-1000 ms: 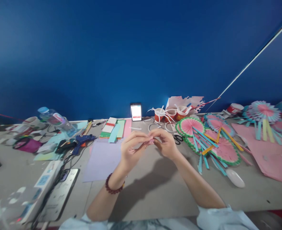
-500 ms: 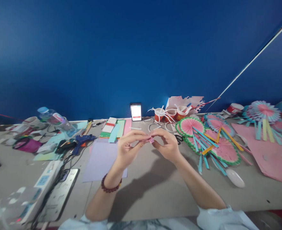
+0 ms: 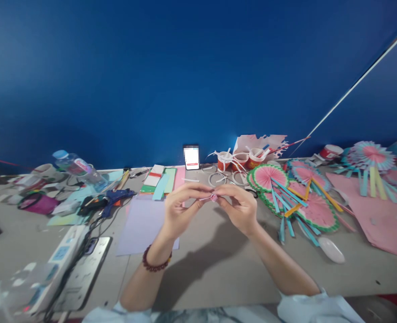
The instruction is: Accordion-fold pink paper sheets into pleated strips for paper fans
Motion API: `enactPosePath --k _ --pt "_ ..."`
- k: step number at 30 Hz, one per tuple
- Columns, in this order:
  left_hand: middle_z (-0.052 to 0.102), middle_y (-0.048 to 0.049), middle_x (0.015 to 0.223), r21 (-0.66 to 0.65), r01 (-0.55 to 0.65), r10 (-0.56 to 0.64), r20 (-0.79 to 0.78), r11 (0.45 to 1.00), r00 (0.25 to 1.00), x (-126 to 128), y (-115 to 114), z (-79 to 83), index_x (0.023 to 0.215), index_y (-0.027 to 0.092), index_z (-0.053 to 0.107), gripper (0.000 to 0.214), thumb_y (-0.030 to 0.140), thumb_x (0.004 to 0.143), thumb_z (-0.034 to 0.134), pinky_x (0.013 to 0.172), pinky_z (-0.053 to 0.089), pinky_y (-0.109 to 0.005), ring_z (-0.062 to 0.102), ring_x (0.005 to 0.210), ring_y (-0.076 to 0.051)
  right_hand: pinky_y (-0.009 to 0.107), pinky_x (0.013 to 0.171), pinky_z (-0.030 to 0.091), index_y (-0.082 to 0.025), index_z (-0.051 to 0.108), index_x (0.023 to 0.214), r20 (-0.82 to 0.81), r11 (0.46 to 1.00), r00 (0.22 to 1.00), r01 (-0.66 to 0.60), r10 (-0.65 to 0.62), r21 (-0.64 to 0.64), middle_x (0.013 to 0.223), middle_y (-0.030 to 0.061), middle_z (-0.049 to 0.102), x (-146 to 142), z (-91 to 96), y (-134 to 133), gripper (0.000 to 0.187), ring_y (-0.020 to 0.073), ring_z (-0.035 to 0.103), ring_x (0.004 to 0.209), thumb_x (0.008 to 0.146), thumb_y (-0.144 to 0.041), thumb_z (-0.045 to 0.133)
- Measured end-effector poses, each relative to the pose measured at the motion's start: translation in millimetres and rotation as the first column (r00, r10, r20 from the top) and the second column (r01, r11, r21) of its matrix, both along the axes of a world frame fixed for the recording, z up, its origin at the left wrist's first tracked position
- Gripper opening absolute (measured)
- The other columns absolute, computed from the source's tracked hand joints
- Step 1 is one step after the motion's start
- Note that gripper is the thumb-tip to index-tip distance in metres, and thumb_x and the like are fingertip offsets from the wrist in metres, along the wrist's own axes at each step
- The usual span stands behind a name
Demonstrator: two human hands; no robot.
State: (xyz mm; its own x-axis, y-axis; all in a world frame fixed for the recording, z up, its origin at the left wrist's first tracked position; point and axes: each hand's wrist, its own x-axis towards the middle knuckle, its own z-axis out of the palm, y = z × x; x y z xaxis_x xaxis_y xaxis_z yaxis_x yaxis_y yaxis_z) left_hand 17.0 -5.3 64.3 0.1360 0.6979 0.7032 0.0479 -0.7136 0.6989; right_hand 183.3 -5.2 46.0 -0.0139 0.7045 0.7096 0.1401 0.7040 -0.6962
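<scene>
Above the middle of the grey table, a small folded piece of pink paper (image 3: 213, 197) is pinched between my fingertips. My left hand (image 3: 182, 210) is closed on its left side, thumb below and fingers above. From the other side my right hand (image 3: 239, 207) grips it in the same way. The fingers hide much of the piece, so its full shape cannot be made out. A sheet of lilac paper (image 3: 141, 226) lies flat beside and partly behind my left wrist.
Watermelon-patterned paper fans (image 3: 272, 178) with coloured strips lie at right, near a white computer mouse (image 3: 331, 250). A lit phone (image 3: 191, 158) leans on the blue wall. At left are a blue glue gun (image 3: 116, 199), a bottle (image 3: 80, 168), a power strip (image 3: 59, 264) and another phone (image 3: 84, 276).
My right hand has shifted slightly right and down, its fingers closing in on the pink paper. The paper has turned a little between my fingertips. Everything else stays put.
</scene>
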Motion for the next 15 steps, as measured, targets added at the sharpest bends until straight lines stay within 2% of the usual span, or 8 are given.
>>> enactPosePath --k 5,10,15 --pt "0.071 -0.0069 0.084 -0.057 0.047 -0.047 0.000 0.997 0.999 -1.4 0.6 1.4 0.083 0.019 0.071 0.006 0.017 0.078 0.069 0.074 0.054 -0.032 0.065 0.081 -0.017 0.031 0.070 0.055 -0.026 0.072 0.085 -0.015 0.997 0.998 -0.063 0.063 0.039 0.080 0.0036 0.073 1.1 2.8 -0.6 0.012 0.0177 0.068 0.075 0.080 -0.017 0.065" --pt "0.070 -0.0069 0.080 -0.133 0.084 -0.076 0.062 0.988 0.995 -1.6 2.9 0.3 0.085 0.019 0.072 0.014 0.025 0.073 0.074 0.072 0.054 -0.030 0.064 0.079 -0.018 0.030 0.063 0.054 -0.025 0.072 0.083 -0.006 0.991 0.991 -0.134 0.134 -0.015 0.076 0.0040 0.071 2.6 6.8 -1.2 0.010 0.0169 0.066 0.068 0.081 -0.020 0.064" --pt "0.068 -0.0060 0.079 -0.153 0.175 -0.162 0.097 0.973 0.982 -2.8 5.9 -1.3 0.083 0.020 0.073 0.012 0.023 0.072 0.076 0.068 0.053 -0.027 0.063 0.077 -0.016 0.029 0.063 0.053 -0.026 0.073 0.083 -0.011 0.984 0.984 -0.178 0.178 -0.010 0.077 0.0033 0.071 3.0 8.8 -1.8 0.011 0.0160 0.066 0.069 0.081 -0.020 0.063"
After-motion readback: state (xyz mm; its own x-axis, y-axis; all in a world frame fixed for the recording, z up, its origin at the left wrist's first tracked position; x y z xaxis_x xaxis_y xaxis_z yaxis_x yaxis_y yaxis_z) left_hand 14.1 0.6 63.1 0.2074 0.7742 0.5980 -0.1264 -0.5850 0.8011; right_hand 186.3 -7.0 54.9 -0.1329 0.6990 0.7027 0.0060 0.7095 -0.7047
